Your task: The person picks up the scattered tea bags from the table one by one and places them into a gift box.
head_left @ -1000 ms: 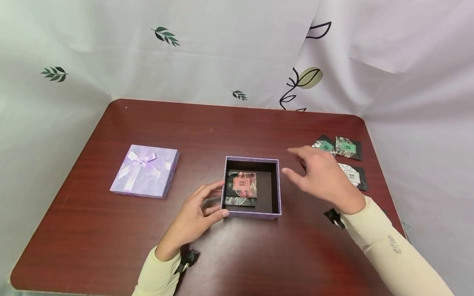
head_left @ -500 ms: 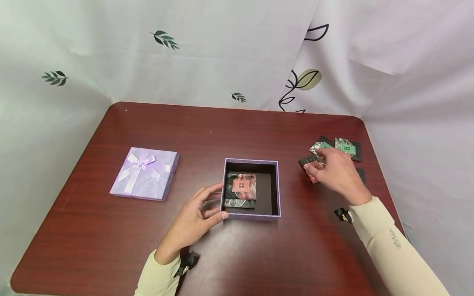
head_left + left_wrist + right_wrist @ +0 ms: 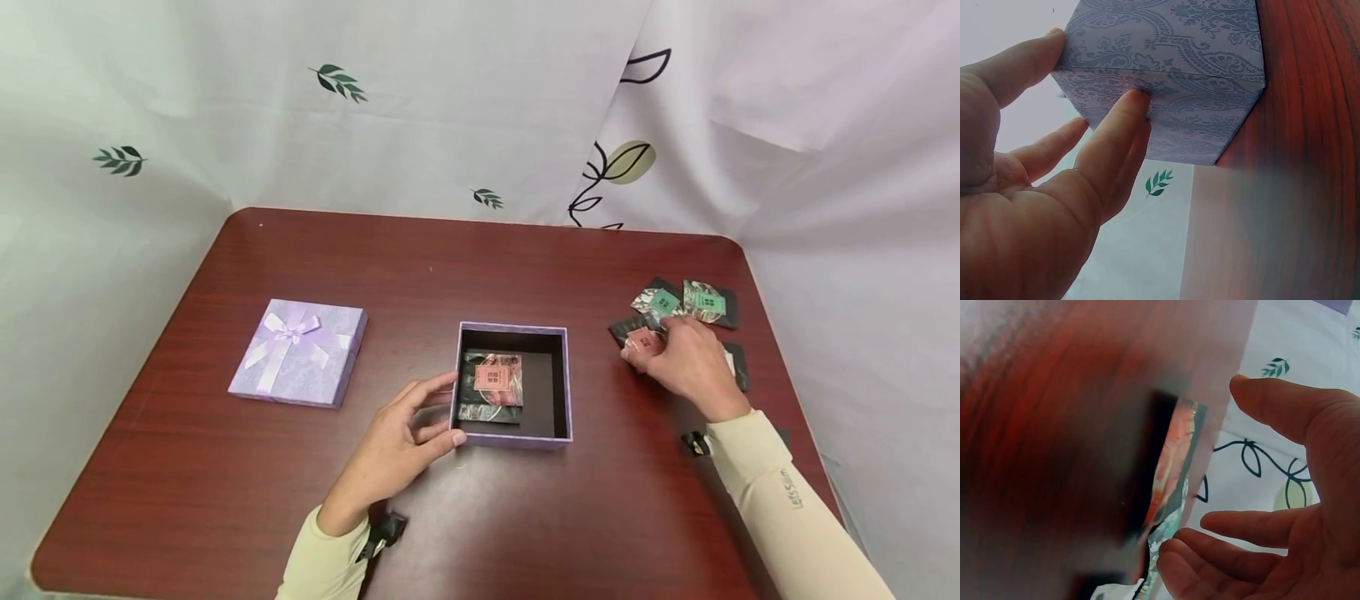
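In the head view, my left hand point(image 3: 397, 437) touches the left side and near-left corner of an open lilac box point(image 3: 516, 442). The left wrist view shows its fingers spread against the patterned box wall point(image 3: 1204, 119). Inside lie a red-labelled foil sachet point(image 3: 492, 379) and another sachet point(image 3: 491, 413) partly under it. To the right, my right hand point(image 3: 686, 362) reaches over a red-labelled sachet point(image 3: 642, 342), fingertips right at its near edge. From the right wrist, thumb and fingers stand apart, with the red sachet point(image 3: 1175, 456) beyond them.
Two green-labelled sachets point(image 3: 663, 298) lie behind the right hand. A white-labelled sachet point(image 3: 738, 367) sits by the wrist, partly hidden. On the left rests the lilac lid point(image 3: 296, 354) with a ribbon bow. Patterned white curtain point(image 3: 412, 125) surrounds the reddish-brown table point(image 3: 390, 258).
My right hand has moved right from beside the box to the sachets, then slightly nearer and lower, uncovering more of the red sachet. My left hand stays at the box.
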Demonstrator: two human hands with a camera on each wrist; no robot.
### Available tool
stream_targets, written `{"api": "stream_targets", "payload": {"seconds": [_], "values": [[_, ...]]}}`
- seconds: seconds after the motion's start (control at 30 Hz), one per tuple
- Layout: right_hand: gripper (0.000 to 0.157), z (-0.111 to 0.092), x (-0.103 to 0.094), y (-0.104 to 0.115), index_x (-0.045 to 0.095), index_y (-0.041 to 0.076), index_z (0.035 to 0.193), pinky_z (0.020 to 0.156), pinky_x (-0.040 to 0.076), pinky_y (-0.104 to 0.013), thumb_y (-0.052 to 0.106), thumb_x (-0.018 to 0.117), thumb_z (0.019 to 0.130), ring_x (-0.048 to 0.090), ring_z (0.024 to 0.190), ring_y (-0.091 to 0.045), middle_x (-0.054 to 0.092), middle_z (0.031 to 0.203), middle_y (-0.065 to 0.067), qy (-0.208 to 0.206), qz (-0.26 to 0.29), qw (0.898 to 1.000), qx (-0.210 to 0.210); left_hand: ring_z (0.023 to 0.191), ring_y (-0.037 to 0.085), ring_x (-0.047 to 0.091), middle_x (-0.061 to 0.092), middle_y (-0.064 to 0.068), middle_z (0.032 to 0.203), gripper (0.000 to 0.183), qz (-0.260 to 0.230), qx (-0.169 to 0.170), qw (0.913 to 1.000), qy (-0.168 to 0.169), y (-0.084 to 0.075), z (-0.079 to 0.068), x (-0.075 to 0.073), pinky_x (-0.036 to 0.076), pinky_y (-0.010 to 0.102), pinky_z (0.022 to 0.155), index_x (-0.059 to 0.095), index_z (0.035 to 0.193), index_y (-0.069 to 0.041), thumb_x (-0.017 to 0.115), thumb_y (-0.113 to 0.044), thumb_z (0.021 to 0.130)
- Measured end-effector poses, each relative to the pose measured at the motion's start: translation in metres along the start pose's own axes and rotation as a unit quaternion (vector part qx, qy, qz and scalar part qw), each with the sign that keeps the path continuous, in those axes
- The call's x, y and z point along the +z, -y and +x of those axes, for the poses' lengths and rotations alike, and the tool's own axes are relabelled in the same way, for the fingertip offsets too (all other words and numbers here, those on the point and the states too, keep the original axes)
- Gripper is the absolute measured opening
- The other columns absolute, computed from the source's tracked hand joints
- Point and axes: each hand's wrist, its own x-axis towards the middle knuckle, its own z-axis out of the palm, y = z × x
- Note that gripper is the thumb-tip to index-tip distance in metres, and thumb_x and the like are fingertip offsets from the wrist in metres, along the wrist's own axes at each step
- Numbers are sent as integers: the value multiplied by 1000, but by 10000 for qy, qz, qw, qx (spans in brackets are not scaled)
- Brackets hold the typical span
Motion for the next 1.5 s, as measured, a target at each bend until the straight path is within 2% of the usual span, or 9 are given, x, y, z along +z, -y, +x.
{"api": "stream_targets", "payload": {"seconds": [0.07,0.23,0.5,0.83,1.03,1.2,1.5], "values": [[75,0,2,-1,64,-12,123,95,52,-70,50,84,85,60,115,-51,68,115,-32,-83,-8,10000,-50,133,39,63,56,20,146,74,-3,16,10000,-5,0,0,0,61,28,101,51,154,-6,86,-8,88],[70,0,8,-1,65,-10,113,84,54,-65,49,85,84,62,103,-47,69,102,-29,-249,-92,9996,-54,134,38,63,56,20,146,74,-43,14,10000,-7,0,1,0,61,28,101,51,153,-6,87,-7,88],[63,1,14,-4,66,-10,103,73,54,-63,46,87,81,63,90,-46,67,92,-28,-243,-219,9995,53,134,38,63,56,21,146,74,-56,7,10000,9,0,-1,0,61,28,102,52,153,-6,86,-6,88],[61,3,17,-3,66,-10,101,74,54,-63,44,87,80,62,91,-47,66,91,-28,-256,-263,9993,109,133,39,62,56,21,146,74,-99,-1,9999,27,-1,-1,0,61,28,102,52,153,-6,86,-6,88],[62,3,16,-4,66,-12,102,79,54,-63,43,86,81,59,98,-48,64,96,-30,-228,-178,9995,85,133,40,63,56,21,146,74,-102,21,9999,22,-1,-1,0,61,28,101,51,153,-5,87,-7,88],[56,6,15,-6,65,-6,94,76,52,-60,44,86,81,57,98,-47,61,93,-27,-97,-74,9998,131,133,41,63,56,21,146,74,-101,30,9999,32,-1,-1,0,61,28,101,51,153,-4,86,-7,88],[59,13,14,-10,67,-5,98,78,52,-55,47,88,78,55,101,-43,64,87,-22,169,34,9996,228,133,42,62,56,22,145,74,-143,50,9999,49,0,0,0,61,28,102,51,153,-3,86,-6,88]]}}
